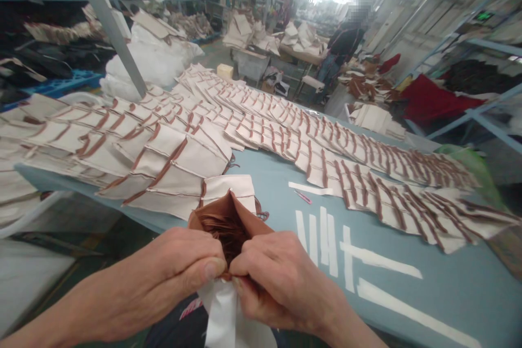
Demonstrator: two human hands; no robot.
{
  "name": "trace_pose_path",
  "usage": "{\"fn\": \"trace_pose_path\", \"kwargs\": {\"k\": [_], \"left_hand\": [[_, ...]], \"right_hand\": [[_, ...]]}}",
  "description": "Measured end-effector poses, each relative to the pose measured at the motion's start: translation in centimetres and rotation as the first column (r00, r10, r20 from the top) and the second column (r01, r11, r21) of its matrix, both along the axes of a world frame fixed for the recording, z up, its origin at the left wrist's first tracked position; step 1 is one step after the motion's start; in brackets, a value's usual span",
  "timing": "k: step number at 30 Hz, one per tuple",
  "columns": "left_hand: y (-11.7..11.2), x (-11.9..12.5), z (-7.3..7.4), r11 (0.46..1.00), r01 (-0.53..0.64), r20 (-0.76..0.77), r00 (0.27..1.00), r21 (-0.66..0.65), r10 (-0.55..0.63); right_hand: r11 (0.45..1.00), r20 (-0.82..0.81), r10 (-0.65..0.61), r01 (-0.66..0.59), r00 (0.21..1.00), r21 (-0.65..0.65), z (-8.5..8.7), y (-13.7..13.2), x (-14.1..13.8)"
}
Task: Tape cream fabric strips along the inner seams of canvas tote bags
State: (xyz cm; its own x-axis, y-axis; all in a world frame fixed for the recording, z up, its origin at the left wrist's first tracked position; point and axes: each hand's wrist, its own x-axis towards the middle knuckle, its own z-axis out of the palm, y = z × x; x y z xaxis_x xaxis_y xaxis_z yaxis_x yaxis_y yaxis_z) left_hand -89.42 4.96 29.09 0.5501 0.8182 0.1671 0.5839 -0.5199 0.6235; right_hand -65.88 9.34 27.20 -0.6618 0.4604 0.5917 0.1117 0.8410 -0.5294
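My left hand [183,266] and my right hand [277,277] meet at the bottom middle, both pinched on a brown fabric piece [226,223] with a cream outer side. The piece is folded open between my thumbs, showing its brown inner face. A white strip [222,312] hangs down from under my fingers. Just beyond the piece lies a stack of cream fabric panels with brown piping [171,168] on the blue table [277,185].
Long overlapping rows of cream panels [346,157] run across the table to the right. White tape strips [326,239] and a small pink tool [302,196] lie on the table. A person [345,43] stands far back by more piles. A metal post [108,22] rises at left.
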Motion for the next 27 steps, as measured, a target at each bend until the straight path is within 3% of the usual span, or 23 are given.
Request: {"fn": "trace_pose_path", "kwargs": {"k": [2, 4, 7, 10, 12, 16, 21, 23, 27], "left_hand": [[0.2, 0.5, 0.2, 0.995, 0.073, 0.013, 0.997, -0.069, -0.072], [0.1, 1.0, 0.2, 0.994, 0.096, 0.009, 0.995, -0.056, -0.096], [-0.2, 1.4, -0.2, 0.989, 0.117, -0.057, 0.992, 0.085, -0.113], [-0.6, 1.5, -0.9, 0.955, 0.139, -0.139, 0.985, 0.262, -0.105], [-0.8, 1.3, -1.4, 0.947, 0.131, -0.139, 0.986, 0.292, -0.094], [-0.3, 1.1, -0.9, 0.992, 0.107, -0.006, 0.994, 0.067, -0.107], [0.8, 1.6, 0.6, 0.983, 0.066, 0.105, 0.993, -0.174, -0.048], [0.3, 2.0, 0.2, 0.989, 0.000, 0.085, 0.996, -0.148, 0.012], [-2.5, 3.6, -2.0, 0.995, -0.078, 0.135, 0.988, 0.058, 0.069]], "right_hand": [[1.000, 0.027, -0.009, 0.008, 1.000, 0.013, 0.2, 0.0, 0.2], [1.000, 0.037, 0.003, -0.003, 0.999, -0.009, 0.3, -0.1, 0.4], [0.983, 0.017, 0.060, -0.056, 0.998, -0.173, 0.0, 0.0, 0.9], [0.922, 0.029, 0.111, -0.092, 0.993, -0.377, -0.5, 0.0, 1.2], [0.895, 0.041, 0.138, -0.107, 0.990, -0.433, -0.8, 0.0, 1.2], [0.918, 0.057, 0.155, -0.122, 0.986, -0.378, -0.3, 0.1, 1.2], [0.956, 0.070, 0.205, -0.185, 0.976, -0.228, 1.5, 1.7, 1.4], [0.959, 0.094, 0.214, -0.192, 0.972, -0.207, 1.8, 2.3, 1.6], [0.959, 0.081, 0.184, -0.161, 0.980, -0.235, 0.9, 2.0, 2.4]]}}
